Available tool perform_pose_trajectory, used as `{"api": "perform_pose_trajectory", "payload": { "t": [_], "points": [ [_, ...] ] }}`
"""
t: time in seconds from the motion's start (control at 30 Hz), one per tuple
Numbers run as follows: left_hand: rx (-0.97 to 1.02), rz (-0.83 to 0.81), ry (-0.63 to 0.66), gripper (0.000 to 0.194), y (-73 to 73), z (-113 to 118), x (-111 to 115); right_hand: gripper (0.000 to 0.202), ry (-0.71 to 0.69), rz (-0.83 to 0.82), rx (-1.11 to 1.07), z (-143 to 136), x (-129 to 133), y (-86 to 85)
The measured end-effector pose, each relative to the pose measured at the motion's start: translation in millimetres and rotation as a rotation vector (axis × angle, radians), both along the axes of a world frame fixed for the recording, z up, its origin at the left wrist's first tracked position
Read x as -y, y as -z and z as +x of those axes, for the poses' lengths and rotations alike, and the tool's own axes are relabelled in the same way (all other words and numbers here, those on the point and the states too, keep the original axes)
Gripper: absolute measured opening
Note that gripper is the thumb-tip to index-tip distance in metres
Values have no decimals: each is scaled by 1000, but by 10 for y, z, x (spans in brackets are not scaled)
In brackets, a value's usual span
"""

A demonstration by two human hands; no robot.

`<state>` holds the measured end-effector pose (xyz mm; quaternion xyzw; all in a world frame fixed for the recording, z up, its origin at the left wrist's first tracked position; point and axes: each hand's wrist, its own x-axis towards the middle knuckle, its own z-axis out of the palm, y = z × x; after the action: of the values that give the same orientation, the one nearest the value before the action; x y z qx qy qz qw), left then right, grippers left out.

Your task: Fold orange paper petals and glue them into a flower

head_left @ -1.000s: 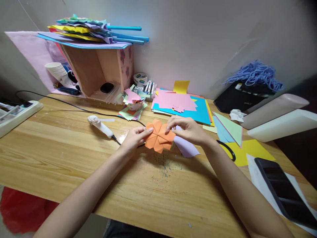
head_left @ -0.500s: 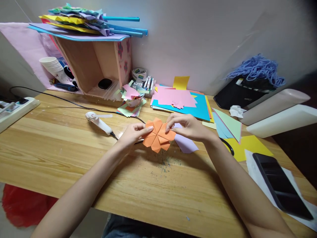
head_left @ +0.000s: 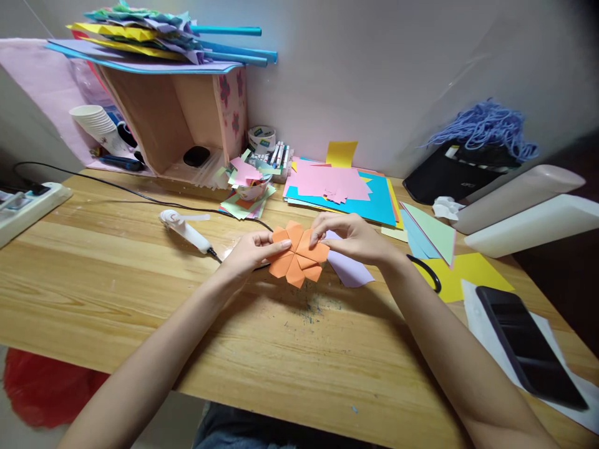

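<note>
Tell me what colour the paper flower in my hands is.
The paper flower is orange, best seen in the head view.

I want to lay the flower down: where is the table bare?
Bare wood lies between the power strip and left forearm, and between the flower and near edge, bar small specks. Crowded: the back, around the paper stack, and right, around the phone.

One left hand (head_left: 250,252) and one right hand (head_left: 355,240) are at one orange paper flower (head_left: 297,257). Left of the flower lie one corded white tool (head_left: 186,234) and one power strip (head_left: 35,209); behind and leftward, one open box (head_left: 231,118), one tape roll (head_left: 262,140), three blue tubes (head_left: 226,30); rightward, one phone (head_left: 528,349).
</note>
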<state>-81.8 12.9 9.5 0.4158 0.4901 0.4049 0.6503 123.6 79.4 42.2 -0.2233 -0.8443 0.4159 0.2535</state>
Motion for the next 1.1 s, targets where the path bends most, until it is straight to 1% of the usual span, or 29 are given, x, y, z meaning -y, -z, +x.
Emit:
{"api": "perform_pose_trajectory", "payload": {
  "t": [0.17,0.4,0.47,0.53,0.6,0.63,0.67,0.7,0.77,0.83,0.97,1.03,1.1],
  "points": [
    [-5,-17,-1,37,5,-18,-10,17,4,-6,7,-4,-5,18],
    [92,-45,64,36,29,-9,-13,16,-26,-3,58,-42,26,44],
    [123,-51,51,36,27,-3,-11,16,22,24,23,-69,38,64],
    [141,-51,-3,37,19,-2,-14,19,159,40,-75,-88,54,72],
    [156,-26,-101,38,13,-4,-23,18,295,24,-167,-97,81,58],
    [164,-8,-162,39,12,-5,-30,15,317,8,-169,-100,101,43],
    [173,12,-224,40,12,-6,-36,13,308,2,-140,-105,127,24],
    [184,32,-275,41,12,-6,-43,14,269,9,-80,-114,157,5],
    [209,61,-343,43,12,-2,-50,16,200,80,43,-146,225,-24],
    [237,65,-367,42,6,3,-50,14,227,193,78,-194,288,-30],
    [326,-6,-310,34,-8,5,-38,17,332,370,74,-271,349,22],
    [373,-59,-270,30,-6,1,-31,22,356,403,69,-283,347,56],
    [393,-97,-253,28,2,-2,-25,22,364,402,58,-285,335,83]
  ]
}}
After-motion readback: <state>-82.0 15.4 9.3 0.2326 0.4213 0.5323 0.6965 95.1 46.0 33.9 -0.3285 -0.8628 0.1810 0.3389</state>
